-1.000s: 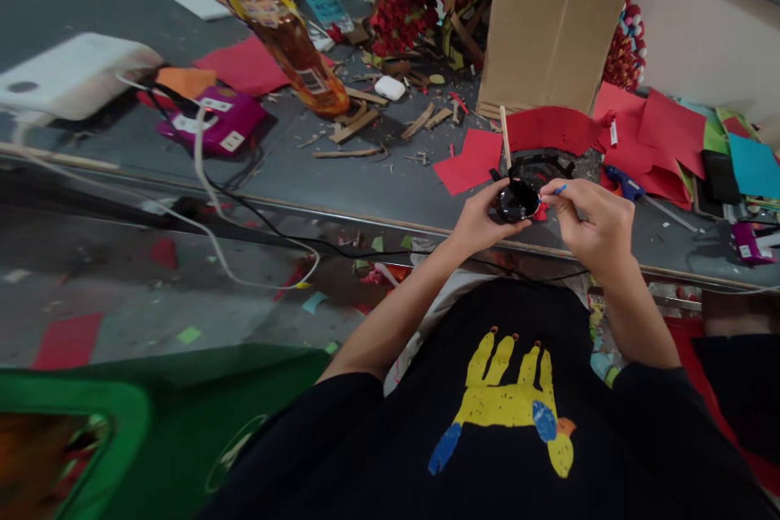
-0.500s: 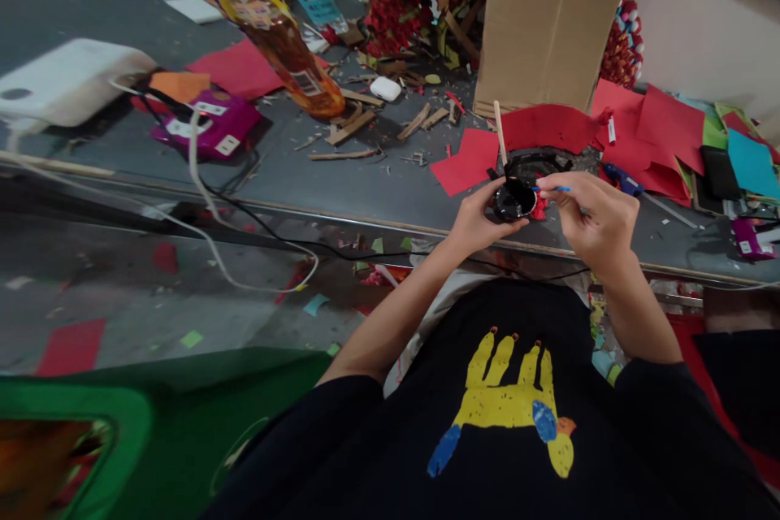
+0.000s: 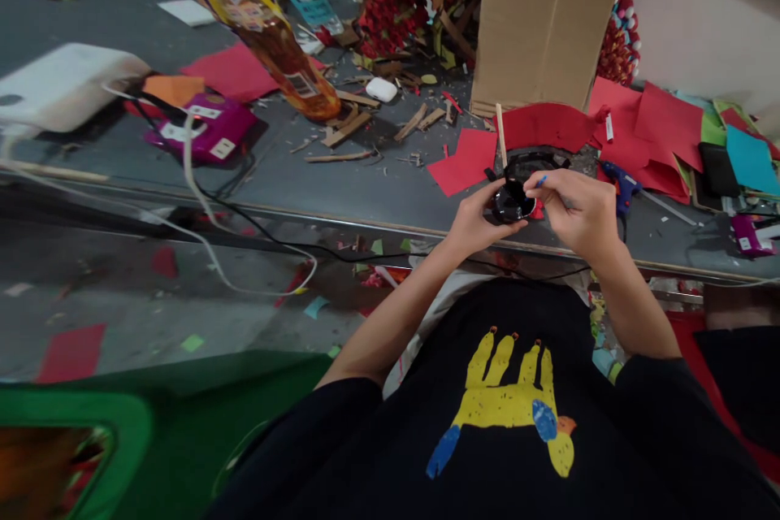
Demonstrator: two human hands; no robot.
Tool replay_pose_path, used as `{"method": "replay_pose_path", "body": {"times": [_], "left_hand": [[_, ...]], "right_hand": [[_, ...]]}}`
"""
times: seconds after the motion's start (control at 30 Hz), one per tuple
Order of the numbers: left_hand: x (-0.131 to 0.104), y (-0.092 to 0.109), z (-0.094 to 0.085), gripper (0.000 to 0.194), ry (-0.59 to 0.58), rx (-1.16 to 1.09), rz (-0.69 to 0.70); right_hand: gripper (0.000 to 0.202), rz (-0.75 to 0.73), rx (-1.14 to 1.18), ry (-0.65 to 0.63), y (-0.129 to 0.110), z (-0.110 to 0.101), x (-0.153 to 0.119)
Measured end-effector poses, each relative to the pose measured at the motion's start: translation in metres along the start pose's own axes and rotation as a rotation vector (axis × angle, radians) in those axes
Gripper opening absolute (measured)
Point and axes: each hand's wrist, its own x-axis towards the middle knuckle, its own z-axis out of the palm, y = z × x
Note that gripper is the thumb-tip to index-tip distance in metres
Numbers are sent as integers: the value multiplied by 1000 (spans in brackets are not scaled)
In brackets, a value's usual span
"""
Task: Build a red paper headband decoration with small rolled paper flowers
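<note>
My left hand (image 3: 475,219) is wrapped round a small black glossy cup-like container (image 3: 509,205) near the table's front edge, its open mouth tilted toward the right. At its rim, my right hand (image 3: 578,210) pinches a thin blue stick (image 3: 542,180), most of which the fingers hide. A pale wooden stick (image 3: 500,134) rises behind the container; its lower end looks black. Behind both hands lies a black curved piece (image 3: 533,161). A bit of red material (image 3: 537,211) shows between the container and my right hand.
Red paper sheets (image 3: 667,126) and a blue glue gun (image 3: 621,183) lie to the right. A cardboard panel (image 3: 552,24) stands behind. On the left are a tilted bottle (image 3: 274,41), a purple power strip (image 3: 219,126) and loose cables. A green plastic object (image 3: 183,398) is at lower left.
My right hand has moved left, bringing the blue stick over the container's mouth; less of the stick shows. My left hand keeps its hold on the container. The view has shifted slightly.
</note>
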Motion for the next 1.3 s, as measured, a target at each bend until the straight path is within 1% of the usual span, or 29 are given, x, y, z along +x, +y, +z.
{"method": "replay_pose_path", "body": {"times": [0.1,0.13,0.23,0.27,0.37,0.4,0.47,0.53,0.57,0.63,0.7,0.73,0.8,0.83,0.9,1.03,1.13,1.3], "left_hand": [[0,-1,0,69,21,20,7],[0,-1,0,69,24,23,9],[0,0,0,69,17,21,40],[0,0,-1,69,16,21,45],[0,1,-1,70,23,22,27],[-1,0,-1,70,24,22,27],[-1,0,-1,69,15,28,59],[-2,0,-1,66,-6,49,94],[-2,1,-1,66,-10,62,103],[-3,1,-2,66,6,77,108],[-3,2,-2,67,31,78,122],[-3,3,-2,67,35,78,132],[-3,4,-2,66,26,86,145],[-3,5,-3,65,20,93,150],[-3,5,-3,64,19,114,152],[-3,5,-3,64,30,142,162],[-2,4,-3,63,36,129,183],[-4,3,-3,64,25,129,165]], "right_hand": [[22,27,-6,55,-1,1,2],[23,18,-17,54,-1,1,3],[21,-29,-25,-9,0,3,3],[21,-30,-18,-8,0,4,3],[24,-16,-4,52,2,8,1],[24,-20,-3,51,3,9,0],[22,-34,10,9,3,10,0],[19,-18,36,-3,2,10,0],[19,-1,50,22,1,9,-1],[19,14,76,113,1,7,-2],[19,-34,102,181,2,4,-5],[18,-70,113,186,3,4,-7],[18,-126,125,158,6,3,-11],[18,-131,127,140,7,4,-13],[19,-89,132,136,9,5,-16],[16,59,174,195,10,6,-19],[12,161,221,217,11,5,-20],[11,292,272,199,10,5,-17]]}}
